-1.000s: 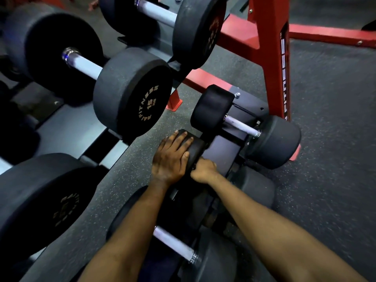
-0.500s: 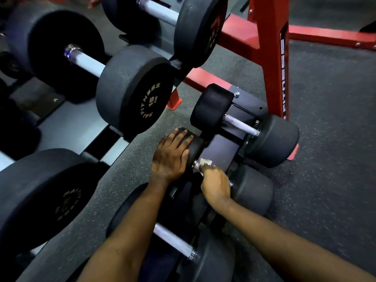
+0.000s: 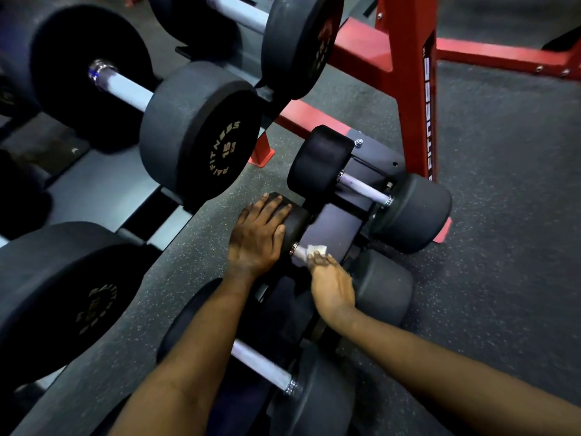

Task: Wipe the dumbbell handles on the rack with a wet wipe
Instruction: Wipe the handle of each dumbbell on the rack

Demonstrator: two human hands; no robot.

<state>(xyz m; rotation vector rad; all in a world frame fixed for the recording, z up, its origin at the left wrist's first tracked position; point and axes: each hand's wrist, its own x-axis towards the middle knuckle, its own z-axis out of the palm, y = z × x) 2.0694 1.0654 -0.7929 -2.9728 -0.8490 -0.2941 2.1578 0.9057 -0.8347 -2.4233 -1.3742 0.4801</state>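
White wet wipe (image 3: pixel 317 248), crumpled, was pinched in my right hand (image 3: pixel 333 286), fingers curled round it on the pale metal handle (image 3: pixel 298 252) of the middle dumbbell (image 3: pixel 385 289). It sat just beside the chrome collar, about frame centre, on the small grey rack (image 3: pixel 330 228). My left hand (image 3: pixel 257 237) lay flat, fingers straight, gripping nothing, on that dumbbell's black rubber head (image 3: pixel 297 220), at 9 o'clock from the wipe. Upper dumbbell (image 3: pixel 415 212) was at 1 o'clock, lower dumbbell (image 3: pixel 314 404) at 6. Their handles were matte and whitish. Red frame (image 3: pixel 412 89) was at 12.
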